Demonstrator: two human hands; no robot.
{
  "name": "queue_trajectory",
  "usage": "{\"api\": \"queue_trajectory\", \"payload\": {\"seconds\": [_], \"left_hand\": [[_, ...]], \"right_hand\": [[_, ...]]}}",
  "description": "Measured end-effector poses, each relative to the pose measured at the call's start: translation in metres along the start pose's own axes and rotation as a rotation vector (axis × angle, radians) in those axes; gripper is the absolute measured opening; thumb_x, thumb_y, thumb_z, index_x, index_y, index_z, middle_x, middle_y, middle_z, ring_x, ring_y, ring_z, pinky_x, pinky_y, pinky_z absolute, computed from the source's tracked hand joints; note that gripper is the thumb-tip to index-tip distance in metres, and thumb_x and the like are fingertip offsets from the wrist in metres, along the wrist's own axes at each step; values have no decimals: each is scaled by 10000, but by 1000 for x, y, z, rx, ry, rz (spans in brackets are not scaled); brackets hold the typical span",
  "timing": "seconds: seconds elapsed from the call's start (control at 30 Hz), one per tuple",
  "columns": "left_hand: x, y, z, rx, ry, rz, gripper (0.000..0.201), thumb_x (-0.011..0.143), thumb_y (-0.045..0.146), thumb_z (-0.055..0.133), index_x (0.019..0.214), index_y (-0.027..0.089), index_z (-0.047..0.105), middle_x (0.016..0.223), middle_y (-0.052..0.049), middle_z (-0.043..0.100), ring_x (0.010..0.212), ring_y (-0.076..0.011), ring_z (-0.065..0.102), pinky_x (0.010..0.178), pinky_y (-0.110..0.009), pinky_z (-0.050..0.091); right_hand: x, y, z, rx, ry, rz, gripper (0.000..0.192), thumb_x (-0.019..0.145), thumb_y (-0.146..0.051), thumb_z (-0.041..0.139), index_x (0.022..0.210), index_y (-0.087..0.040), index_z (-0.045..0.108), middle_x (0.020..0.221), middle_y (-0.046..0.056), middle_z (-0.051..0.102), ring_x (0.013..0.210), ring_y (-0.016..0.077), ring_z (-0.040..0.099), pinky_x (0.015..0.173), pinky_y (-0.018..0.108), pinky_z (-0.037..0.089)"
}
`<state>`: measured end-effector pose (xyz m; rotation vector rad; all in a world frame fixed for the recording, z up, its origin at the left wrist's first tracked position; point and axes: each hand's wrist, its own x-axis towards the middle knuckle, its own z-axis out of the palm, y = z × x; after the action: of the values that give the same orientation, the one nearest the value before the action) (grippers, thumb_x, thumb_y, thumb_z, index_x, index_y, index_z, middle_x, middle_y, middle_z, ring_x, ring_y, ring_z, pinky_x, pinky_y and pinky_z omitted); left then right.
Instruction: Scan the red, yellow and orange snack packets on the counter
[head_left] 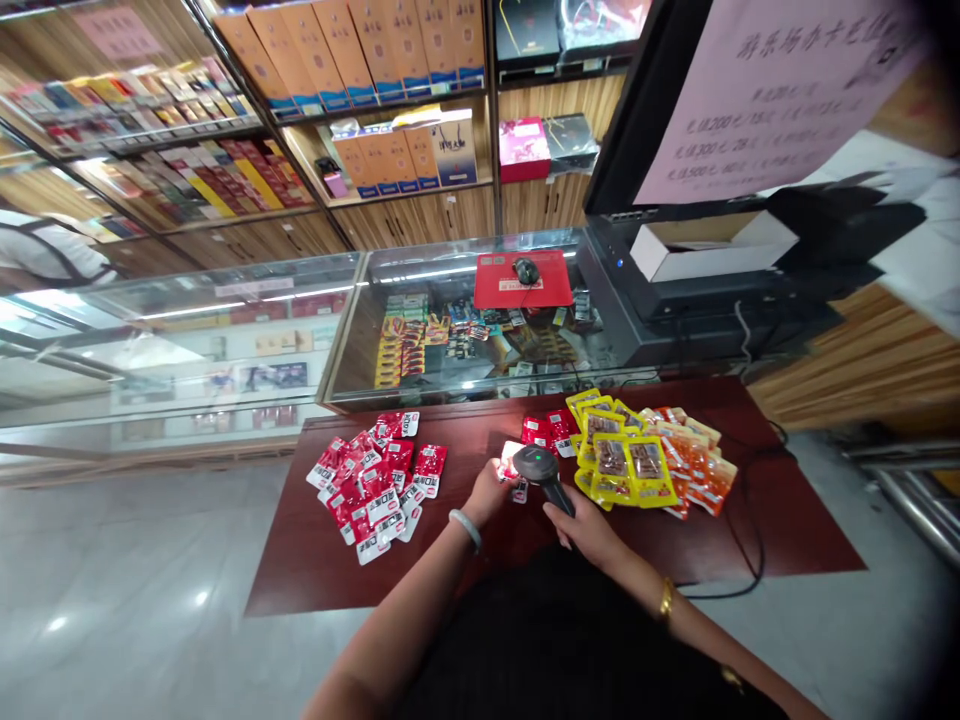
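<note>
My right hand is closed round the handle of a black barcode scanner, which has a small green light on top. Under the scanner's head, my left hand grips a red and white snack packet, brightly lit and partly hidden by the scanner. Just beyond them lie a few red packets. To the left is a loose heap of red and white snack packets. On the right, close to my right hand, yellow snack packets overlap orange packets.
Everything rests on a dark red table. Behind it stands a glass display counter with a red mouse pad and a mouse. A black cable hangs at the right. A monitor rises at upper right.
</note>
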<state>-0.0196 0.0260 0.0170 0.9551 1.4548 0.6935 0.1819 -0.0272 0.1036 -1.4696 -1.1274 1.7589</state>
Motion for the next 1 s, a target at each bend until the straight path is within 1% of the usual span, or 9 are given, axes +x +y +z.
{"api": "queue_trajectory", "payload": {"seconds": [0.13,0.23,0.37,0.53,0.67,0.77,0.83,0.9,1.0], "left_hand": [[6,1,15,-45,21,-37,387,639,209,786,962,143,585,822,-33,688,708,-145,625,683,-251,496],[16,10,33,-83,-27,-66,373,688,179,731,1028,143,581,809,-34,686,619,-125,602,613,-244,495],[29,24,39,-201,-113,7,460,689,134,720,1128,134,580,938,-82,708,719,-140,645,665,-249,519],[23,16,-7,-178,65,-8,371,690,181,765,1029,149,617,943,-83,699,775,-143,645,710,-258,528],[6,5,-54,-121,207,-29,310,727,220,751,996,154,612,946,-87,691,831,-169,655,781,-299,526],[-9,4,-89,236,420,14,340,751,192,717,1070,141,609,1111,-142,661,1069,-235,624,960,-358,464],[-19,4,-110,558,541,20,464,766,185,699,1205,128,562,1269,-185,587,1239,-277,533,1043,-373,401],[-26,4,-127,810,549,-32,617,770,180,695,1338,108,465,1379,-221,496,1305,-305,477,1052,-370,392],[-29,1,-139,1010,436,-151,700,777,141,672,1409,87,375,1370,-243,498,1248,-303,536,992,-347,435]], "right_hand": [[0,2,-2,-2,14,12,478,776,-570,613,1046,-187,522,457,-128,437,355,93,405,406,222,334],[0,4,-4,-2,36,20,470,785,-575,609,1042,-194,514,447,-127,437,360,102,410,415,226,335],[1,5,-6,10,63,24,476,795,-578,607,1065,-200,501,439,-129,428,358,107,403,416,227,329],[11,3,6,-3,-15,49,483,783,-587,612,1044,-194,508,433,-127,433,353,108,410,412,228,329],[26,-1,36,-15,-104,35,551,778,-570,616,1145,-176,500,444,-132,427,352,102,408,408,224,332],[39,-7,64,-30,-185,23,565,767,-554,625,1158,-161,517,483,-123,440,360,92,414,399,219,337],[47,-11,83,-50,-230,25,572,766,-535,627,1178,-151,524,501,-118,442,366,89,421,396,216,338],[53,-14,99,-72,-260,30,581,765,-517,627,1199,-145,525,512,-117,441,369,89,428,390,214,337],[57,-15,115,-100,-280,28,553,763,-492,627,1184,-145,535,539,-110,451,373,84,434,387,211,343]]}}
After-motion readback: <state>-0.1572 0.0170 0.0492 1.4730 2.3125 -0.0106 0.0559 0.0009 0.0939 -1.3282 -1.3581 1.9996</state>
